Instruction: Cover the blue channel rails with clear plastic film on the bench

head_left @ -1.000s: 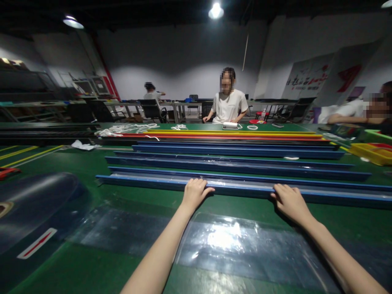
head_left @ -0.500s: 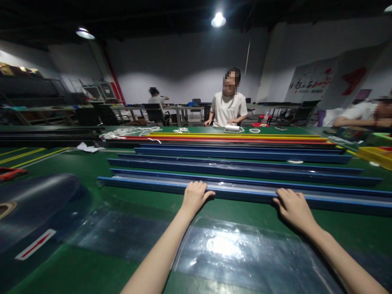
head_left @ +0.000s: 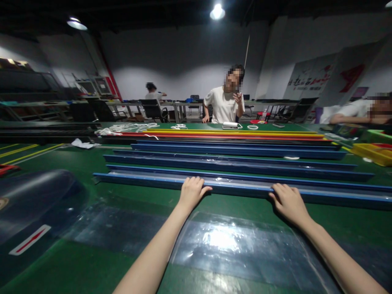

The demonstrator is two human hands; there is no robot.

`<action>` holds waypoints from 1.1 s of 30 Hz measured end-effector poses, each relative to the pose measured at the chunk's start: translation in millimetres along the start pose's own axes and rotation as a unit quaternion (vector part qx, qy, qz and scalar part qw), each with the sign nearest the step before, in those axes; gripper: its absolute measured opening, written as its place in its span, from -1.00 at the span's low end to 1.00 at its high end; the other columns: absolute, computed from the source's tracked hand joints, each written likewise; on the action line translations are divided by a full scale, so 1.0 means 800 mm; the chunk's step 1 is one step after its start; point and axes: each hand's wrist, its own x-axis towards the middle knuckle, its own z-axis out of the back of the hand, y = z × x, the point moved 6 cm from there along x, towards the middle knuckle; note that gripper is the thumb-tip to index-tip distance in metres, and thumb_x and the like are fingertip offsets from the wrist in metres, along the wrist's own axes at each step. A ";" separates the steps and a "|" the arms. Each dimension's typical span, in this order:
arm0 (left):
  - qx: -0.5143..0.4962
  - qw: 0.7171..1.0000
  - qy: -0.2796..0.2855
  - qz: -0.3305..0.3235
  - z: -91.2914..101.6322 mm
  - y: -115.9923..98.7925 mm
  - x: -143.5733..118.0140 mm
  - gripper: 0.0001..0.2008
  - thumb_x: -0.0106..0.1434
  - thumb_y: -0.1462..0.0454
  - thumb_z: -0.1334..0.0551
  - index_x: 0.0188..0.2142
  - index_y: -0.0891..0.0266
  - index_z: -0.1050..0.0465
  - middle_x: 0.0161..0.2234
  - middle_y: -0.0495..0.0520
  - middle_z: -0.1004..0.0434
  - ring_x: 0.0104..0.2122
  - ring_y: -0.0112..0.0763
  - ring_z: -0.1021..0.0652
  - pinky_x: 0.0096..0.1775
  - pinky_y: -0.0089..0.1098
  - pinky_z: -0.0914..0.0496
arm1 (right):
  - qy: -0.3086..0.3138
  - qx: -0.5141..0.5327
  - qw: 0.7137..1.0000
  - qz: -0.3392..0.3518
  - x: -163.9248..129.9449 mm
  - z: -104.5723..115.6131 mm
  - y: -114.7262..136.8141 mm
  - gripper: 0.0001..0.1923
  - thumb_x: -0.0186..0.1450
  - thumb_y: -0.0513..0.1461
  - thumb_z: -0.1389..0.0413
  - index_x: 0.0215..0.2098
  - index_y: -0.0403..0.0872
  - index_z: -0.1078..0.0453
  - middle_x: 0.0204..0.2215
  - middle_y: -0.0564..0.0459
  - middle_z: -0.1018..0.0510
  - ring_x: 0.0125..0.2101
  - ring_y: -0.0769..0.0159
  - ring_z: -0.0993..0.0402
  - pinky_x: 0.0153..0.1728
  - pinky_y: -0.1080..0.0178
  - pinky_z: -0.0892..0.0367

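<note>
My left hand (head_left: 191, 191) and my right hand (head_left: 288, 201) both rest on the near edge of the nearest long blue channel (head_left: 137, 180), fingers curled over its rim. This channel lies crosswise on the green table (head_left: 92, 269). Behind it lie more blue channels (head_left: 232, 165), parallel to it. Further back lie red and yellow strips (head_left: 232, 134). A clear plastic sheet (head_left: 232, 245) lies flat on the table between my forearms.
A person in a white shirt (head_left: 226, 107) sits at the far side, one hand raised. Another person (head_left: 361, 112) leans on the table at the right, near yellow and green bins (head_left: 372, 152). White cord (head_left: 122, 129) lies far left; a dark curved panel (head_left: 33, 204) lies near left.
My hands have stayed on the nearest blue channel. The person across the table has lifted one hand toward the face. The view has shifted slightly.
</note>
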 end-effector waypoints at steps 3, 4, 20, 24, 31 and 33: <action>0.004 1.000 -0.002 -0.001 0.001 0.000 0.000 -0.59 0.23 -0.03 -0.01 -0.46 0.24 -0.34 -0.46 0.06 -0.43 -0.39 -0.33 -0.39 -0.33 -0.35 -0.12 | -0.004 0.000 1.000 -0.001 0.000 0.001 0.000 -0.81 0.27 -0.19 0.12 -0.28 -0.10 -0.27 -0.35 -0.03 -0.48 -0.30 0.22 -0.31 -0.31 0.23 -0.04; 0.005 1.000 -0.003 0.000 0.001 0.000 0.000 -0.59 0.23 -0.03 -0.01 -0.47 0.24 -0.34 -0.46 0.06 -0.43 -0.39 -0.33 -0.39 -0.33 -0.35 -0.12 | -0.005 -0.001 1.000 0.000 0.000 0.001 0.000 -0.81 0.27 -0.19 0.12 -0.28 -0.10 -0.27 -0.35 -0.03 -0.48 -0.30 0.23 -0.31 -0.31 0.23 -0.04; 0.013 1.000 -0.005 -0.011 -0.002 -0.001 -0.001 -0.60 0.24 -0.02 -0.01 -0.43 0.24 -0.35 -0.43 0.06 -0.44 -0.37 -0.32 -0.39 -0.33 -0.34 -0.12 | 0.008 -0.026 0.999 -0.018 0.009 0.024 0.012 -0.68 0.29 -0.06 0.14 -0.31 -0.09 -0.32 -0.36 -0.02 -0.51 -0.28 0.20 -0.31 -0.19 0.14 0.01; 0.008 1.000 -0.014 -0.012 -0.001 0.000 -0.001 -0.61 0.24 -0.02 -0.02 -0.43 0.24 -0.36 -0.44 0.07 -0.44 -0.37 -0.31 -0.39 -0.33 -0.34 -0.11 | 0.012 0.025 1.000 -0.009 0.030 0.043 0.051 -0.65 0.30 -0.03 0.17 -0.31 -0.07 -0.32 -0.33 -0.01 -0.50 -0.26 0.22 -0.31 -0.16 0.15 0.00; 0.001 1.000 -0.024 -0.019 0.002 0.001 0.000 -0.62 0.24 -0.01 -0.03 -0.43 0.23 -0.37 -0.44 0.07 -0.45 -0.37 -0.31 -0.40 -0.33 -0.33 -0.12 | 0.046 0.095 0.993 0.045 0.071 0.036 0.144 -0.64 0.24 -0.01 0.02 -0.15 -0.10 -0.27 -0.23 -0.05 -0.45 -0.19 0.20 -0.28 -0.25 0.23 -0.10; -0.003 1.000 -0.023 -0.019 0.001 0.001 0.000 -0.62 0.24 -0.01 -0.03 -0.41 0.23 -0.38 -0.44 0.06 -0.46 -0.36 -0.30 -0.40 -0.32 -0.33 -0.12 | 0.058 0.094 0.993 0.044 0.077 0.030 0.160 -0.66 0.22 -0.03 -0.02 -0.17 -0.09 -0.27 -0.23 -0.05 -0.44 -0.19 0.20 -0.27 -0.26 0.23 -0.11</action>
